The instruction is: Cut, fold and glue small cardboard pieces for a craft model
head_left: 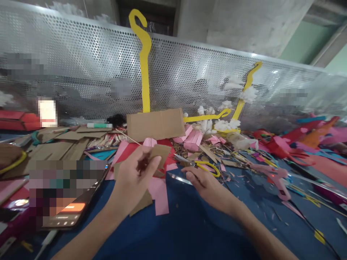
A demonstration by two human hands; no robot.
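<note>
Cardboard piece (pixel 163 152): pinched in left hand (pixel 132 180), near the red sheet (pixel 132 148).
Metal-bladed tool (pixel 179 178): gripped by right hand (pixel 211 187), tip toward left hand; handle hidden.
Yellow-handled scissors (pixel 208 168): lying just beside right hand.
Hazard: cardboard flexing in the pinch could make the blade skid into left fingers; right knuckles could snag the scissors.

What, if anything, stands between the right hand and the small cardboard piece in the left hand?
Metal blades at the right hand reach into the gap toward the small cardboard piece held by the left hand; apart from them, nothing visible stands in the way.
</note>
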